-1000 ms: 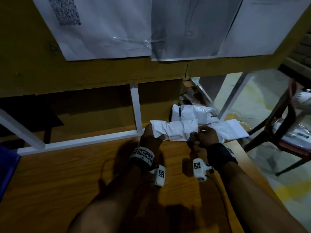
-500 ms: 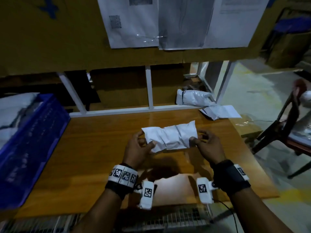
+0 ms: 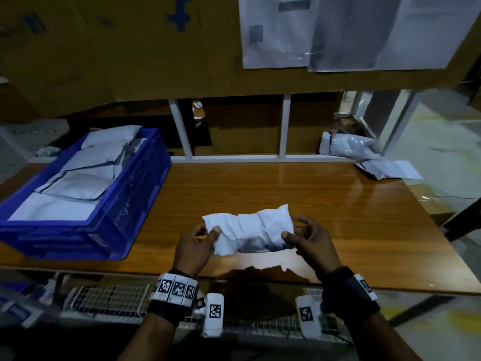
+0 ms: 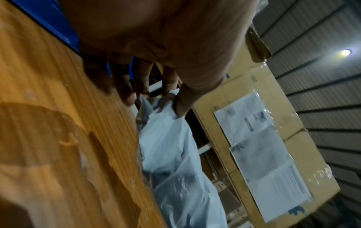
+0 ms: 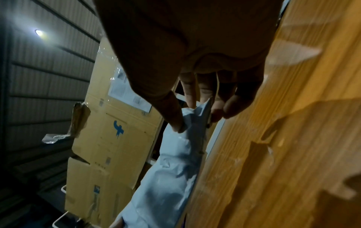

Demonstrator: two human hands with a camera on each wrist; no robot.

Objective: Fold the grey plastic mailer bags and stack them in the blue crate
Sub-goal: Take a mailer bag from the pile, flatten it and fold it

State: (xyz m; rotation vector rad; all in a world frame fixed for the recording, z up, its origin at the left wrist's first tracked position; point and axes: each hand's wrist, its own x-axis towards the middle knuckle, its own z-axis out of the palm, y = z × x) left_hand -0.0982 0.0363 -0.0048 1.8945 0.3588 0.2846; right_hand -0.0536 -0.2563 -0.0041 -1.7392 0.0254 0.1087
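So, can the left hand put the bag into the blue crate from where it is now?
Probably yes. The crate stands open-topped on the person's left, with only bare table between it and the left hand. But both hands pinch the bag, so the right hand must release it or follow.

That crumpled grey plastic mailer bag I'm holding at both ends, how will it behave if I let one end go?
The crumpled grey plastic mailer bag would likely flop: it sags and creases between the left hand and right hand. It seems light, since thumb-and-finger pinches hold it up. Its glossy film may be slippery.
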